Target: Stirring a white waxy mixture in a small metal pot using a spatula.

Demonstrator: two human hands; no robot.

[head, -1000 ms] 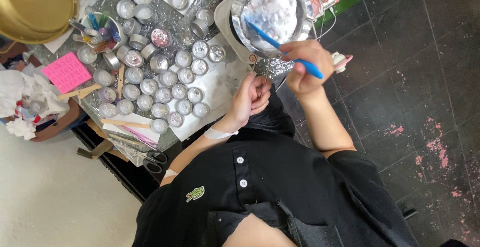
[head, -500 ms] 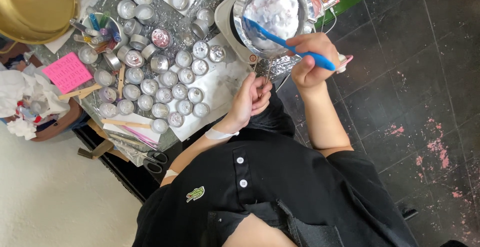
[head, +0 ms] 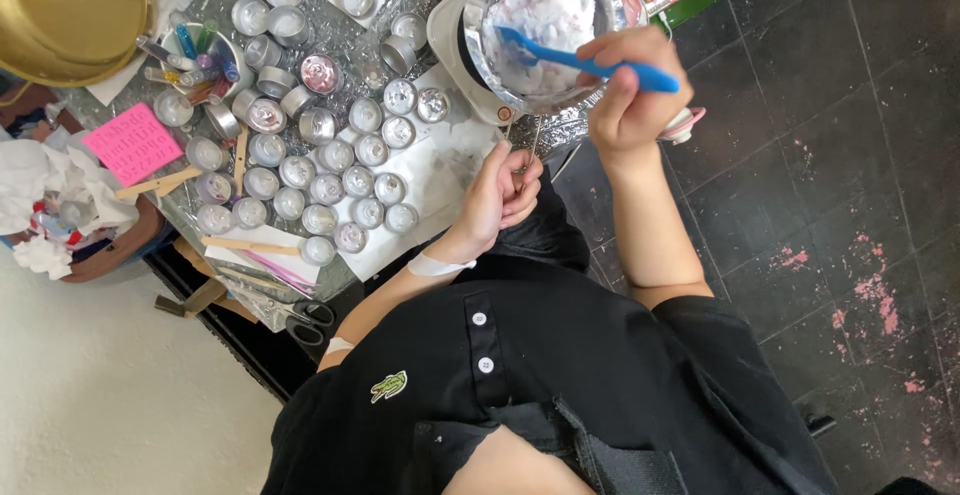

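Leftmost, a gold bowl [head: 65, 10] sits at the upper corner of your surface [head: 440, 180], with a pink card [head: 133, 142] and crumpled white paper [head: 40, 190] below it. Next comes a small dish of coloured tubes [head: 190, 50], then rows of small silver foil cups [head: 330, 170] spread across the foil-covered top, and black scissors [head: 305, 317] near the front edge. Moving on, your left hand [head: 500, 195] rests at the surface's edge just below the pot, fingers curled and pinching a thin stick [head: 537, 140] that stands almost upright; a white band wraps that wrist. Above it, a foil-lined pot [head: 545, 25] of whitish wax sits on a white hot plate [head: 450, 35]. Further right, your right hand [head: 630, 95] is clenched around the handle of a blue spatula [head: 590, 63], whose blade lies in the wax inside the pot. Beyond that hand lies dark tiled floor [head: 800, 155] with pink specks.
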